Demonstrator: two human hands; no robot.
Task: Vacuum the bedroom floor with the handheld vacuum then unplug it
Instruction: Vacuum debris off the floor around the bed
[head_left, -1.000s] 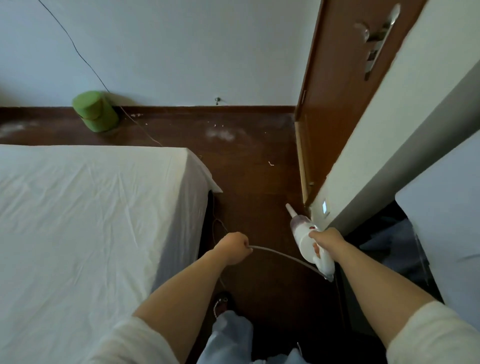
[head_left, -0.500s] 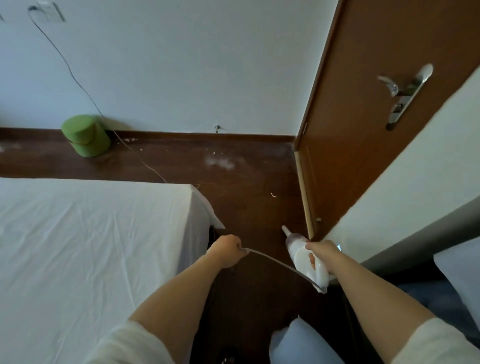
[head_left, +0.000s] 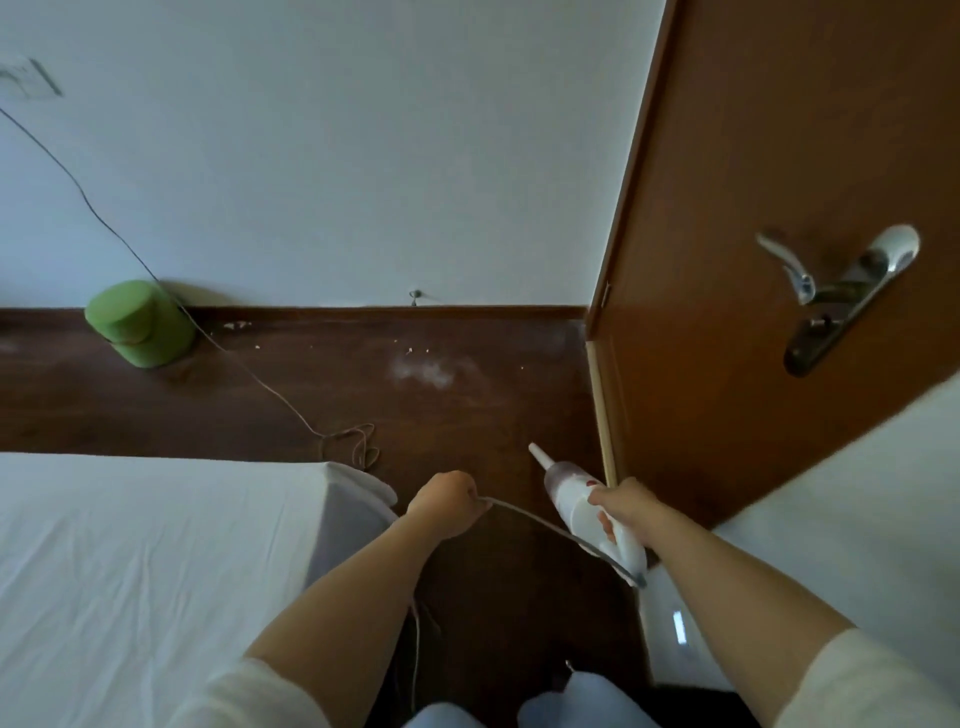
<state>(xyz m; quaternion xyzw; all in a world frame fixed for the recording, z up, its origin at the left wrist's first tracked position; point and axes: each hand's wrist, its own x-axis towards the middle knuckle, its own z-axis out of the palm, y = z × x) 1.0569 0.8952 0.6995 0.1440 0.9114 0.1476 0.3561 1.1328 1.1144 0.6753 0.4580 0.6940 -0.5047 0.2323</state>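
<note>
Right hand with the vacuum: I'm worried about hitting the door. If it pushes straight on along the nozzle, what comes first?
Probably bare floor, not the door: the right hand aims the vacuum up-left, towards the whitish dust patch. Depth is uncertain.

The wall socket (head_left: 28, 78) is blurred and cut off at the left edge.

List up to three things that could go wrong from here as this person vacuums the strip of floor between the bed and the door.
1. The cord lies looped on the floor ahead of the feet; it might catch a foot.
2. The left hand grips the cord close to the handheld vacuum, held by the right hand; a long reach may strain it.
3. The cord passes the green container and could knock it over.
</note>
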